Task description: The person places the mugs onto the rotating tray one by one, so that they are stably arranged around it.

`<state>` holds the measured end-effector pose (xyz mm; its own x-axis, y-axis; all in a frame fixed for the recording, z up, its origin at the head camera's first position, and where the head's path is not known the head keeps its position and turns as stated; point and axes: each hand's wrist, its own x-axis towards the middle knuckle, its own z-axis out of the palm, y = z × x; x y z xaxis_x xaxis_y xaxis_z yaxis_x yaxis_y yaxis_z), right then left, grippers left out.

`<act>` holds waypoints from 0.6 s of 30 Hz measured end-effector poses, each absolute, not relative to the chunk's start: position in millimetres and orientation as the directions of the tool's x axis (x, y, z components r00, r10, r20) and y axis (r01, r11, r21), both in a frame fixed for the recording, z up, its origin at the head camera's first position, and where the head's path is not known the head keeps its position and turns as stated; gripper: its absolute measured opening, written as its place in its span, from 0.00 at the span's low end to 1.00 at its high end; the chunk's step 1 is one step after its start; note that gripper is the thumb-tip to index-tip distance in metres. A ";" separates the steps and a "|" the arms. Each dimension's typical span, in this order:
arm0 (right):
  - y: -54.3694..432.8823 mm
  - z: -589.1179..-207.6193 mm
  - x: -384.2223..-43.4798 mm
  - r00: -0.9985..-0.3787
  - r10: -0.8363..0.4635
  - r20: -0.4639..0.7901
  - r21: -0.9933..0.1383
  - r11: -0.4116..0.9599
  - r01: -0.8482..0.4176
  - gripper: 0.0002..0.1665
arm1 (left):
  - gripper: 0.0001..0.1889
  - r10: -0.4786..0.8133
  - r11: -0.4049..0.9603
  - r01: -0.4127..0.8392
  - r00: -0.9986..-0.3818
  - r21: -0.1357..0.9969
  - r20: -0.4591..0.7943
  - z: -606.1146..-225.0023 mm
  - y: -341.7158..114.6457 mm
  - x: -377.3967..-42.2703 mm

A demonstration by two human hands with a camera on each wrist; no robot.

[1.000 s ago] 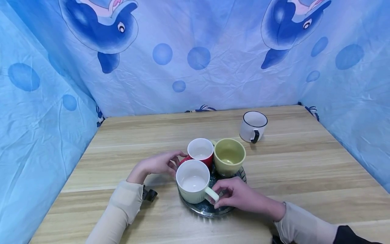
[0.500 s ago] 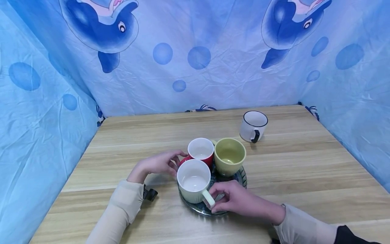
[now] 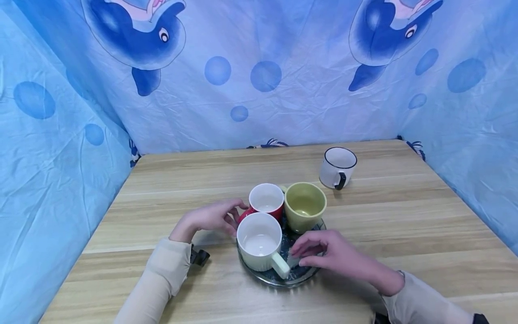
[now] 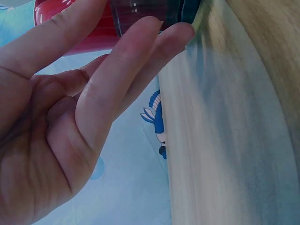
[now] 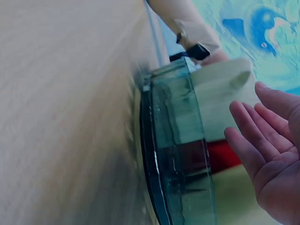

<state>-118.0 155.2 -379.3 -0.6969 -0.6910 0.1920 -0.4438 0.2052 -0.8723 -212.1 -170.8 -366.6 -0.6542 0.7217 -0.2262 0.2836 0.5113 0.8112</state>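
Three mugs stand close together on a round glass tray [image 3: 272, 281]: a pale green mug [image 3: 255, 261] in front, a red mug [image 3: 278, 213] behind it and a yellow-green mug [image 3: 301, 222] at the right. My left hand [image 3: 210, 216] is at the tray's left side, its fingertips by the red mug's handle and the tray wall; in the left wrist view the fingers are fairly straight. My right hand [image 3: 333, 254] hovers over the tray's right part, apart from the pale green mug's handle. Its fingers are loose and hold nothing in the right wrist view.
A white mug [image 3: 335, 175] with a black rim and black handle stands farther back to the right on the wooden table [image 3: 194, 180]. Blue dolphin-print cloth [image 3: 259, 108] hangs behind the table and along both sides.
My right hand has let go of the pale green mug's handle and moved right. That handle has swung slightly toward the front. The left hand stays nearly still.
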 end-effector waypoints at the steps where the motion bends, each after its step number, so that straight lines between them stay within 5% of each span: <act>1: 157.7 -378.6 -118.9 -0.698 -0.687 0.201 -0.870 0.202 -0.449 0.11 | 0.34 0.723 0.509 0.277 -0.651 0.815 -0.230 -366.5 -170.5 -211.9; 8: 179.5 -370.0 -129.2 -0.725 -0.640 0.254 -0.854 0.203 -0.479 0.07 | 0.31 0.728 0.497 0.255 -0.642 0.829 -0.239 -366.2 -170.3 -212.1; 18: 206.2 -362.6 -146.2 -0.884 -0.398 0.245 -0.871 0.311 -0.381 0.08 | 0.30 0.731 0.485 0.240 -0.639 0.841 -0.239 -368.2 -171.3 -212.6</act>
